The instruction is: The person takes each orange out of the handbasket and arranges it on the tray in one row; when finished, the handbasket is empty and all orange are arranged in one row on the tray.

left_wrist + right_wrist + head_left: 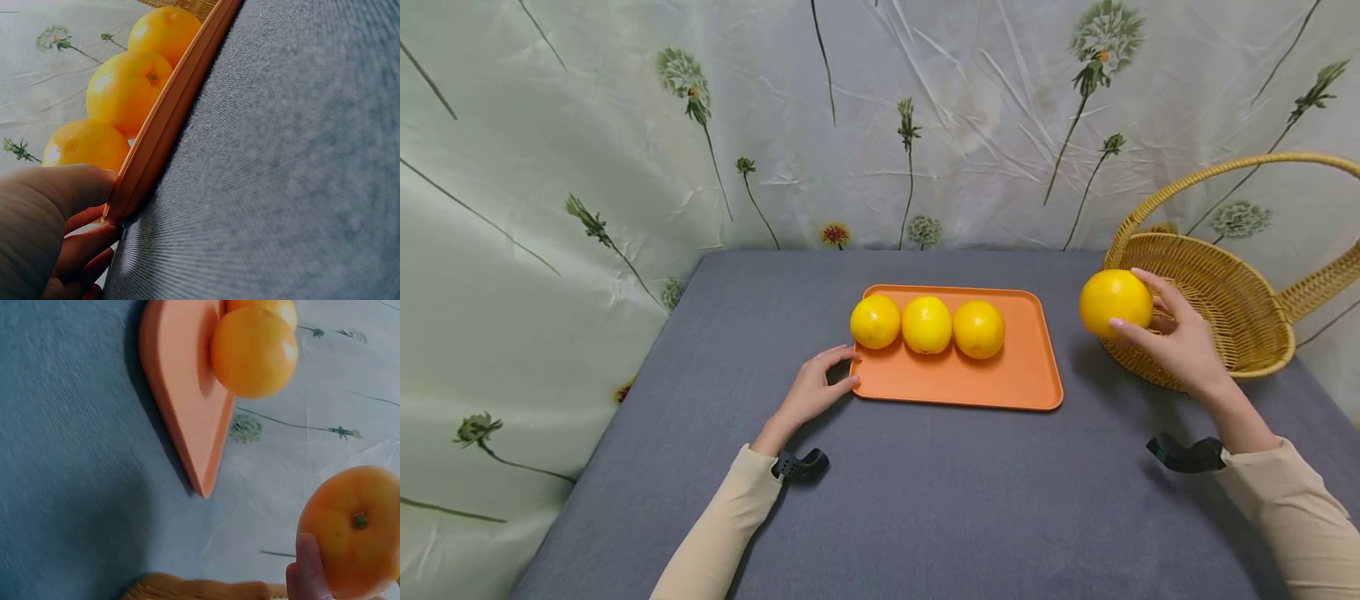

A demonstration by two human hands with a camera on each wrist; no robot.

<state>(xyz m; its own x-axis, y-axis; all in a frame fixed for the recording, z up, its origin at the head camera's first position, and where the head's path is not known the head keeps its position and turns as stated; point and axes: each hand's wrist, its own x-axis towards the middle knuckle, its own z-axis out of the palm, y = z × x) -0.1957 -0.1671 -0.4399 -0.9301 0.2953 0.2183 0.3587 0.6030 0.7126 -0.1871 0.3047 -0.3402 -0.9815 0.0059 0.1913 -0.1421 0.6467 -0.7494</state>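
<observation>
My right hand holds an orange between thumb and fingers, raised off the table by the basket's near left side. In the right wrist view, the stem end of this fruit faces the camera. An orange-coloured tray lies flat at mid-table. Along its far left part sit three oranges in a row: a left one, a middle one and a right one. At the tray's left edge, my left hand grips the rim, thumb and fingers meeting there in the left wrist view.
A woven wicker basket with a tall arched handle stands at the table's back right, behind my right hand. Grey cloth covers the table. A flower-printed curtain hangs along the back and left.
</observation>
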